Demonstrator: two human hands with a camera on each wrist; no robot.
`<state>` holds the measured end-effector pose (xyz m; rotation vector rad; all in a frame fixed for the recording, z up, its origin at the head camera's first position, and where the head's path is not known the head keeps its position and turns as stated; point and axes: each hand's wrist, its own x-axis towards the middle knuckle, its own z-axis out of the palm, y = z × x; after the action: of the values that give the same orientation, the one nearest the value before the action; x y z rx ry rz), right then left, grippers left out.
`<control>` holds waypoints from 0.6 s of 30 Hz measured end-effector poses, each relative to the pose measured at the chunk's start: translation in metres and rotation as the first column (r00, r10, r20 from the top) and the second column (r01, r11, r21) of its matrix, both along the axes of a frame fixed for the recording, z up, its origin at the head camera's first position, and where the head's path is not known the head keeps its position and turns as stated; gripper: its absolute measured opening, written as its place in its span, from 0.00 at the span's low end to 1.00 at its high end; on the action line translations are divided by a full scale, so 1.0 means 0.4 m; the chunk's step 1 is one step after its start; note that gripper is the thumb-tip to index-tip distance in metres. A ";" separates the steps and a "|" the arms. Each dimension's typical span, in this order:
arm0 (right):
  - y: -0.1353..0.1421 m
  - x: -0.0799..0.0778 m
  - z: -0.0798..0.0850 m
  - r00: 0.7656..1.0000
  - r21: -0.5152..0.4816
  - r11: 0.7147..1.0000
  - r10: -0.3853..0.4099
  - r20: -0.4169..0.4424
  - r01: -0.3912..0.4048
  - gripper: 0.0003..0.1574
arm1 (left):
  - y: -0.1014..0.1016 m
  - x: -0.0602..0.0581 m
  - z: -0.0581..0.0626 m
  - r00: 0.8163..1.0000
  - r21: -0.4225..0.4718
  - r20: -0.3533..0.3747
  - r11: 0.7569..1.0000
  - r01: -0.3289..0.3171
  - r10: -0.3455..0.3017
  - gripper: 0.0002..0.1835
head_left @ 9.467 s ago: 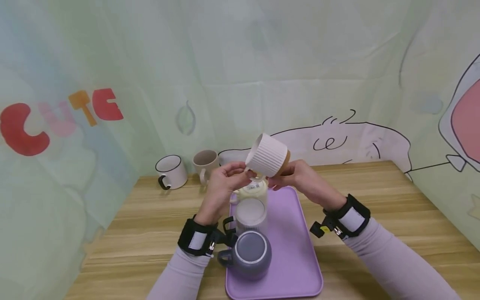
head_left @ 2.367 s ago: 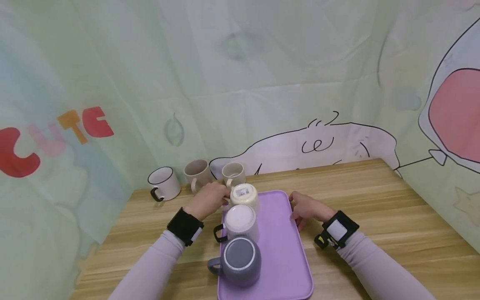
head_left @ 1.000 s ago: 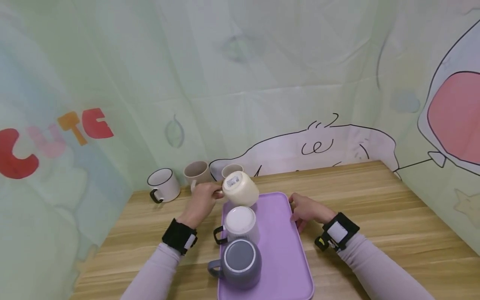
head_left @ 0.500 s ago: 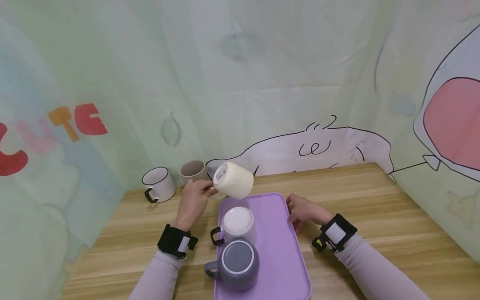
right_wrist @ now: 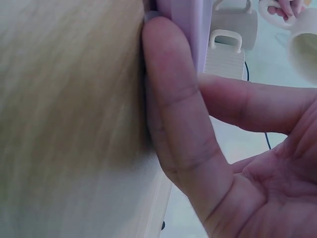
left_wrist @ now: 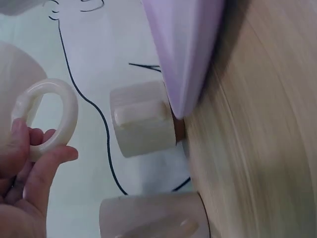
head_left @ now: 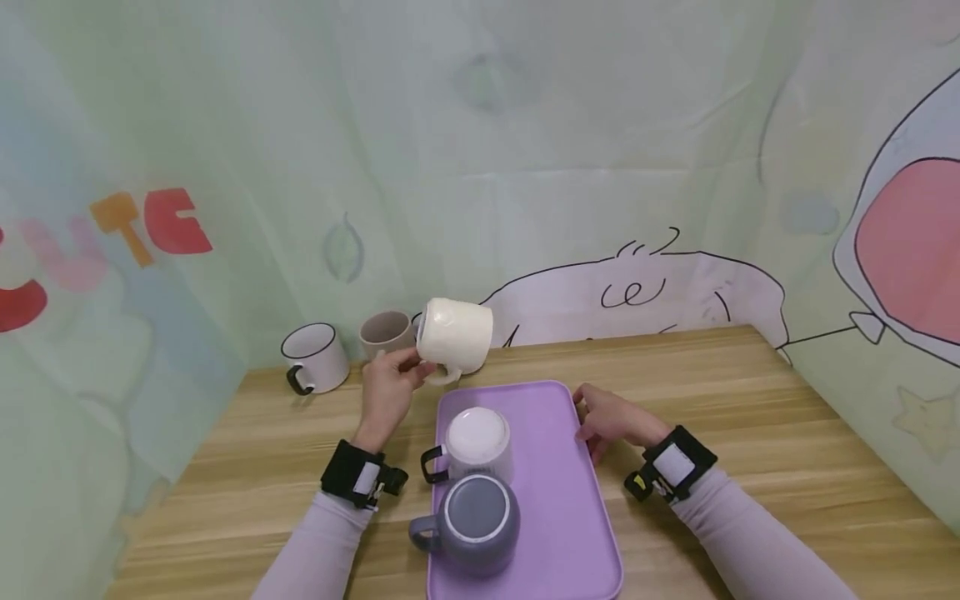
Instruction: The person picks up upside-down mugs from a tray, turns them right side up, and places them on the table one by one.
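Note:
My left hand (head_left: 387, 398) pinches the handle of a cream mug (head_left: 455, 335), raised behind the tray and tipped onto its side. In the left wrist view, thumb and fingers grip that rounded handle (left_wrist: 69, 119). My right hand (head_left: 611, 421) holds the right edge of a purple tray (head_left: 558, 508), near its far corner. Fingers (right_wrist: 173, 94) meet the tray edge in the right wrist view. On the tray's left side, a white mug with a black handle (head_left: 477, 437) and a grey mug (head_left: 480, 521) stand upside down.
Along the back wall stand a white black-rimmed mug (head_left: 318, 358) and a beige mug (head_left: 386, 331), both upright. A ribbed white mug with a brown base (left_wrist: 141, 119) stands behind the tray, mostly hidden in the head view. A printed cloth (head_left: 600, 125) hangs behind the wooden table (head_left: 712, 400).
The ribbed mug, earlier in both hands, now stands at the back. My left hand has lifted the cream mug off the tray, moved it back and left, and tipped it. My right hand stays put.

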<state>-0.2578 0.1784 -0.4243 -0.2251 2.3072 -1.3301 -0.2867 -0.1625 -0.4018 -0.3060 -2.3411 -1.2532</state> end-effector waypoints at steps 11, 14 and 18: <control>-0.001 0.000 0.002 1.000 -0.012 1.000 0.001 0.005 -0.001 0.35 | 0.001 0.008 0.019 0.978 0.358 0.151 0.930 0.083 -0.146 0.10; -0.001 0.001 0.003 1.000 -0.003 1.000 0.006 0.003 -0.006 0.36 | 0.002 0.012 0.024 0.970 0.417 0.170 0.905 0.087 -0.172 0.12; -0.001 0.003 0.005 1.000 -0.002 1.000 0.016 -0.005 -0.016 0.36 | 0.004 0.015 0.026 0.963 0.480 0.179 0.872 0.095 -0.204 0.13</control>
<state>-0.2567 0.1779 -0.4222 -0.2474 2.3037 -1.3262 -0.2809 -0.1610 -0.3913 -0.1933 -2.1238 -1.9710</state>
